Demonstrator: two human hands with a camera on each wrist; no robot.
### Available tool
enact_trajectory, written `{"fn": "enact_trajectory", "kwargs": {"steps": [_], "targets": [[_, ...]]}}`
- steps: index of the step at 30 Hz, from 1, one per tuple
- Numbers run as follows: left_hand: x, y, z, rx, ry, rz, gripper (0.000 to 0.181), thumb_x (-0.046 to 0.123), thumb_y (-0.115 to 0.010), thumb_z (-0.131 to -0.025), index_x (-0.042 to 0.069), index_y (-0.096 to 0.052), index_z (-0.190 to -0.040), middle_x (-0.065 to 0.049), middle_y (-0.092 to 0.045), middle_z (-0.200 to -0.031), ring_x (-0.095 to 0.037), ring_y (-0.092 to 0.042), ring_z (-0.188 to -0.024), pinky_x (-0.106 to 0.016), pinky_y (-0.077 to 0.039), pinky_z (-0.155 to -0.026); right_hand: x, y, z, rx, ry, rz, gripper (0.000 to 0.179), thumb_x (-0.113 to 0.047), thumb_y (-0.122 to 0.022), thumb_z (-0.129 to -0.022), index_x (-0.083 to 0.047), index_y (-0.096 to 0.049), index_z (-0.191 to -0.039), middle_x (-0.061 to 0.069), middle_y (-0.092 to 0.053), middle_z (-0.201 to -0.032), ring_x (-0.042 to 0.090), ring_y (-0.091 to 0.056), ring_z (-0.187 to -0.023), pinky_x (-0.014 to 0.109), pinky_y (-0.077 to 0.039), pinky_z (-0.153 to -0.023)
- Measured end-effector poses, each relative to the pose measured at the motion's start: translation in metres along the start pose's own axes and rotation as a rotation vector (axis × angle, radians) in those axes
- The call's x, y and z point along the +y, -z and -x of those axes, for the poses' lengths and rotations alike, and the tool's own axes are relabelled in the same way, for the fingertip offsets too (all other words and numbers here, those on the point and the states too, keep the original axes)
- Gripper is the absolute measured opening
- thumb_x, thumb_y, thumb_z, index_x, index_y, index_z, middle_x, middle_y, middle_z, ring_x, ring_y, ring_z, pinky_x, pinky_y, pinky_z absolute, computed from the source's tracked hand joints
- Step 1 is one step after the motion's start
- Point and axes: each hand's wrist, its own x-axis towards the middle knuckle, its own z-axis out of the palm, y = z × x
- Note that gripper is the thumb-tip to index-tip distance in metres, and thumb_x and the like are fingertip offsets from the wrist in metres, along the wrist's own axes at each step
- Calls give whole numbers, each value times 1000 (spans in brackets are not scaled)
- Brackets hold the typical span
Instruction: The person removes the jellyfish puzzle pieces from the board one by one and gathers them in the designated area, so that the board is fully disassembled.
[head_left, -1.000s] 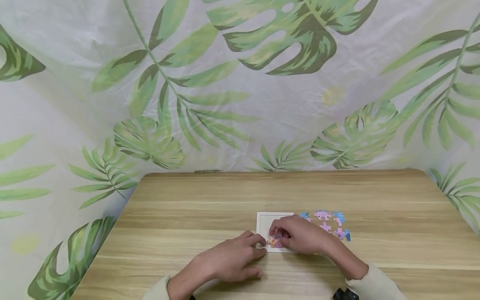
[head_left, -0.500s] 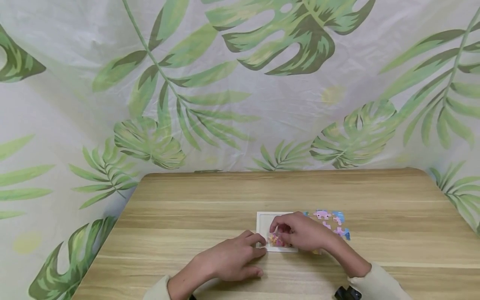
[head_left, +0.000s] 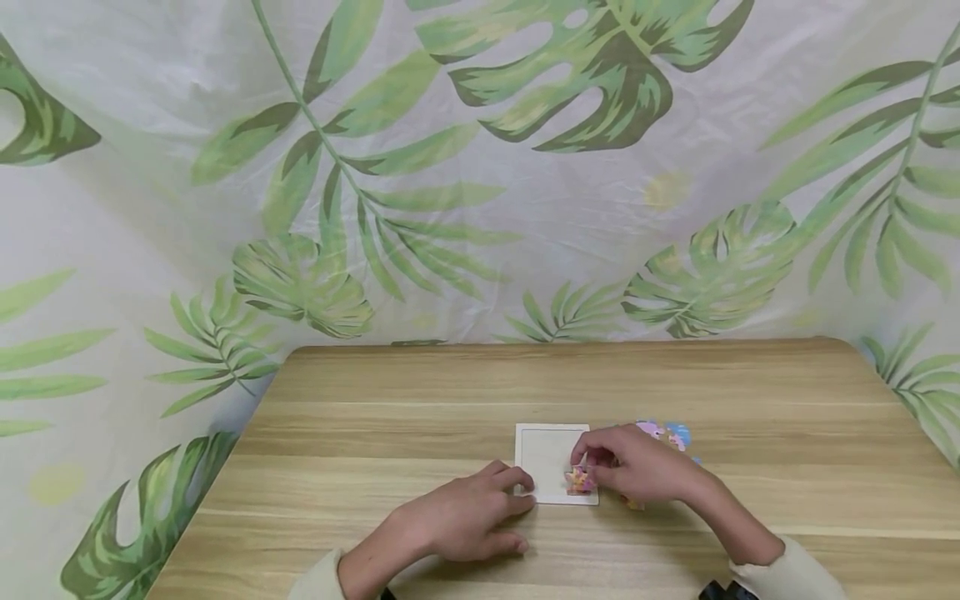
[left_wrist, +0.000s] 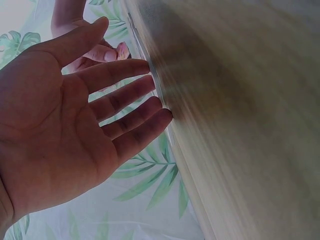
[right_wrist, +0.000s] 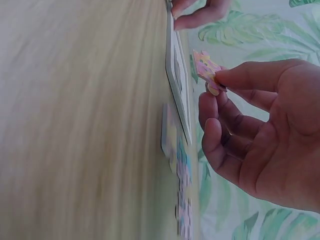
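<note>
My right hand [head_left: 637, 467] pinches a pink and yellow jigsaw puzzle piece [head_left: 579, 480] between thumb and fingers, over the right part of a white puzzle tray [head_left: 547, 450]. In the right wrist view the puzzle piece [right_wrist: 206, 65] is tilted and lifted off the surface, held by its edge. My left hand [head_left: 476, 517] rests at the tray's left edge with its fingertips on the rim. The left wrist view shows this left hand [left_wrist: 75, 105] with its fingers extended and nothing in the palm.
Several loose pink and blue puzzle pieces [head_left: 678, 433] lie right of the tray, partly hidden behind my right hand. An orange-yellow piece [head_left: 632, 503] shows below that hand. Everything stands on a wooden table [head_left: 375, 433], with a leaf-patterned cloth [head_left: 420, 208] behind it.
My right hand has moved right, taking the puzzle piece from the tray's lower left toward its right side. The left hand has stayed at the tray's edge.
</note>
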Motion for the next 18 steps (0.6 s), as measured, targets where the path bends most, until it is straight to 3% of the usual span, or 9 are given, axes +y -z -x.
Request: {"fn": "enact_trajectory", "kwargs": {"steps": [18], "targets": [[2, -1, 3, 3, 13, -4, 51, 48, -67, -105, 18, -68, -146, 4, -57, -153, -14, -50, -139, -28, -56, -105, 25, 18, 43, 29, 38, 20, 16, -2, -65, -102, -14, -74, -109, -9, -67, -89, -3, -53, -76, 20, -50, -66]]}}
